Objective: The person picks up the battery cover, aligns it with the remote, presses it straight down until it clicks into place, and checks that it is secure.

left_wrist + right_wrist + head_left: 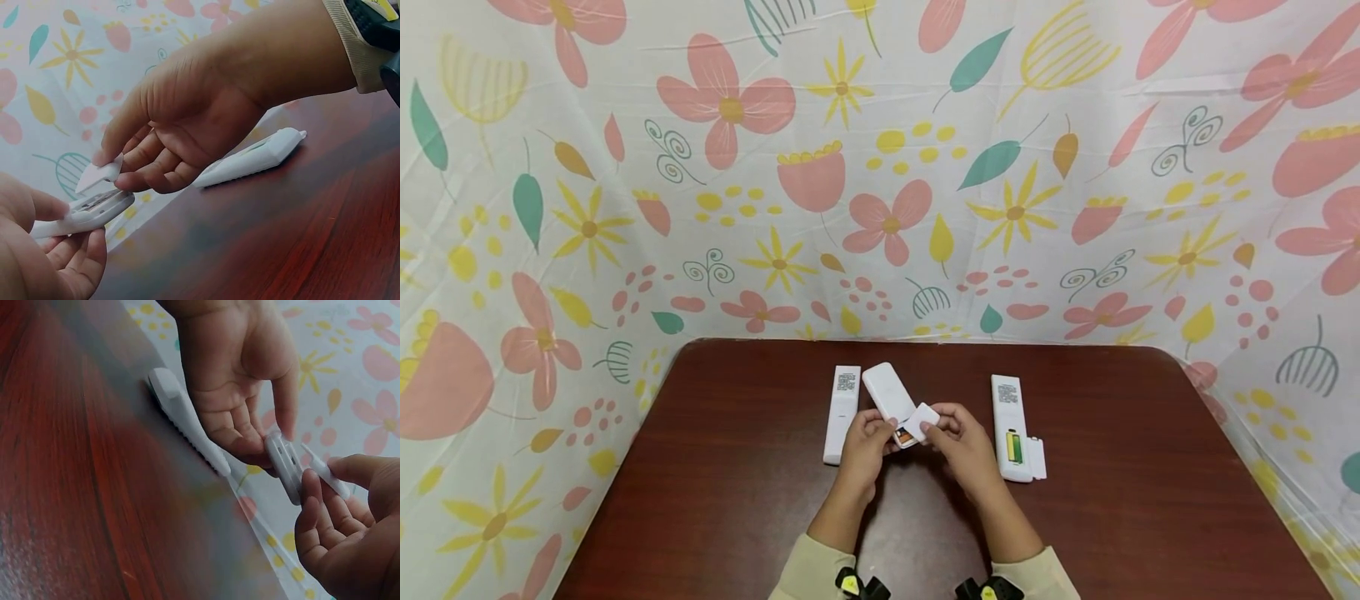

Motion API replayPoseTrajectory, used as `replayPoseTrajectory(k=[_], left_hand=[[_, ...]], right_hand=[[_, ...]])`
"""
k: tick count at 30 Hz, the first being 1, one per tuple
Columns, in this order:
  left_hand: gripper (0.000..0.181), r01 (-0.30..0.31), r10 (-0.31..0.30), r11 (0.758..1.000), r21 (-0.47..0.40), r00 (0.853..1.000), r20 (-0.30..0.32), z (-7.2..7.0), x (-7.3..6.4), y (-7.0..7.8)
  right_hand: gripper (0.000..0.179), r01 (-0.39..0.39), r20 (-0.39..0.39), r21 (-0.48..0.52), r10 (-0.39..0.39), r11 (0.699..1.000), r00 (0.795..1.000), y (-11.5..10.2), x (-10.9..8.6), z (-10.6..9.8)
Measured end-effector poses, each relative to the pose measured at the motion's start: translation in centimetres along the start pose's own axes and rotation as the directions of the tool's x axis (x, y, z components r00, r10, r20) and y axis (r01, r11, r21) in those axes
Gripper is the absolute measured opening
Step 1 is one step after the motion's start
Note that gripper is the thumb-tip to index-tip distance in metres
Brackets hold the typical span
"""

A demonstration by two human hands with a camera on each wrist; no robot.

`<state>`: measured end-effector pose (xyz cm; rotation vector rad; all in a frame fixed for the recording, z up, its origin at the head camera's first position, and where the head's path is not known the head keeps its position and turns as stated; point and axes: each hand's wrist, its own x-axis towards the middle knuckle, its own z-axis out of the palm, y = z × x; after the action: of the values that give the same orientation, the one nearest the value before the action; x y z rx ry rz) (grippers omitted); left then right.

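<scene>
My left hand (862,450) grips the lower end of a white remote control (887,390), thumb near its uncovered battery compartment (905,435). Something orange and dark shows inside; whether it is a battery I cannot tell. My right hand (964,450) pinches a small white battery cover (924,419) between thumb and fingers, held tilted just over that end of the remote. In the left wrist view the cover (100,175) is raised above the remote (84,215), with a gap at its near side. The right wrist view shows the cover (326,472) beside the remote (284,469).
A second white remote (842,412) with a printed code lies left of my left hand. Right of my right hand lies another remote (1009,408), a green-yellow battery (1014,447) in its compartment and a cover (1037,458) at its side. The brown table (737,517) meets a flowered cloth (865,275).
</scene>
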<state>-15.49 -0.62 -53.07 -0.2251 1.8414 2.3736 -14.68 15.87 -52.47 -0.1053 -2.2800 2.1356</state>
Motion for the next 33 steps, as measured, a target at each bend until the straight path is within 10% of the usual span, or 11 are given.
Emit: replayPoseTrajectory(k=[33], left_hand=[[0.033,-0.028,0.025,0.993,-0.113,0.999,-0.025,-0.01,0.07,0.3]], right_hand=[[0.041,-0.035,0.108,0.145,0.019,0.989,0.994,0.43,-0.12,0.24]])
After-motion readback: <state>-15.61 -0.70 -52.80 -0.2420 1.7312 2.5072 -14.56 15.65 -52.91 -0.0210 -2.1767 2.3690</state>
